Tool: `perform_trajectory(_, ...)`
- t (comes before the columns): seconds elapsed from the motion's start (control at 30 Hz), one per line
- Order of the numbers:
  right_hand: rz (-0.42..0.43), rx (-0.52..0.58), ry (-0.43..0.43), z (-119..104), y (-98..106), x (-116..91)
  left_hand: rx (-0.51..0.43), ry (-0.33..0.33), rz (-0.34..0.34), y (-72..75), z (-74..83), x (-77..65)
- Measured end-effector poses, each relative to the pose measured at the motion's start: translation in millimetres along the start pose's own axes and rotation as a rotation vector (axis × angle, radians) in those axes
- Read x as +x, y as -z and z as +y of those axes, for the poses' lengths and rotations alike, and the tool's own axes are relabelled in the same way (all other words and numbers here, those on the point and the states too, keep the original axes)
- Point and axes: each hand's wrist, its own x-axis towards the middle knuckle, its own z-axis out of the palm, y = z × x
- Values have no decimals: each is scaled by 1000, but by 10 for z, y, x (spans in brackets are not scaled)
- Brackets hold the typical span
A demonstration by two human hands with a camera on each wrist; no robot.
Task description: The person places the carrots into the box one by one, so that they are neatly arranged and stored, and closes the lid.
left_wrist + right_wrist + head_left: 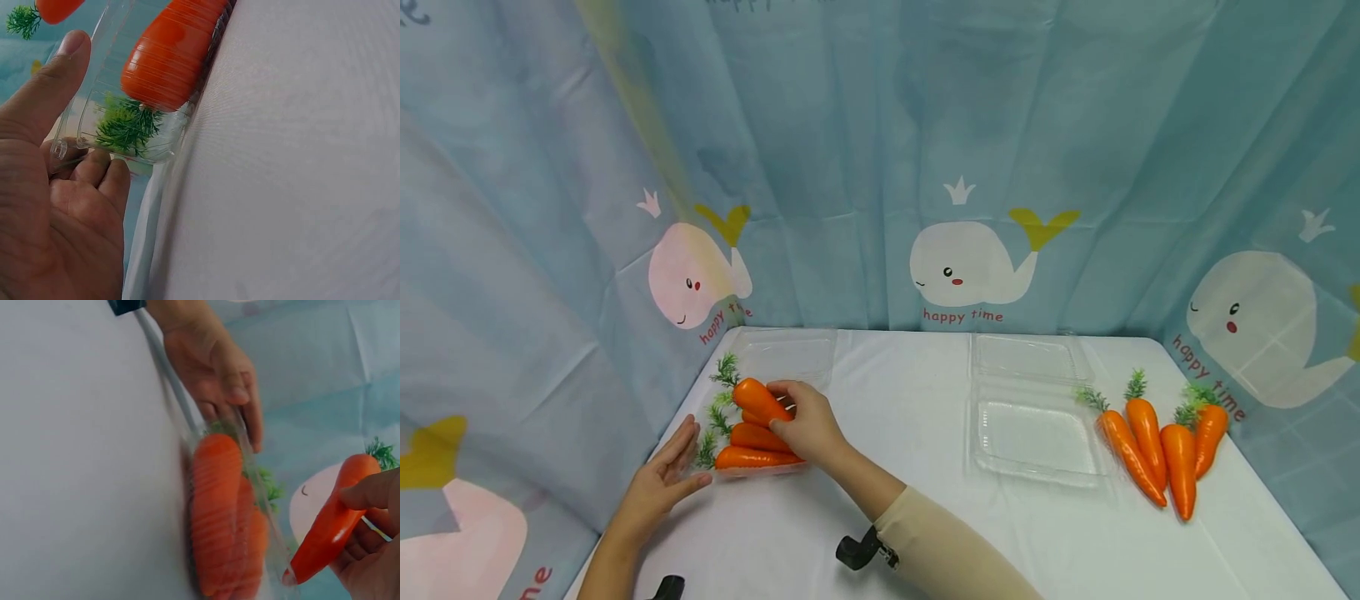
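Observation:
My right hand pinches an orange carrot with a green leafy top, held above a clear plastic box. In the right wrist view the carrot is tilted, its tip by the box's rim. Several other carrots lie side by side in that box, their green tops to the left. My left hand is at the box's left end, thumb and fingers spread. Seen from the left wrist, the left hand's thumb and fingertips are right at the wall of the clear box.
The box's clear lid lies folded back behind it. Another clear box with its lid raised back stands right of centre. Several carrots lie on the white table at the right. A whale-printed curtain surrounds the table.

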Motion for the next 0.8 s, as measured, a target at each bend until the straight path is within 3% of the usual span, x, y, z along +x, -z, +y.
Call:
perform_trajectory(0.37,-25,-57,-15,105,-168,-48,-24,0,-15,-7,2,-6)
perform_trajectory(0.63,-66,-156,-36,140,-233,-75,-5,-9,-8,7,-17,3)
perform_trajectory(0.8,-93,-265,-2,160,-255,-78,-9,-10,-7,13,-24,3)
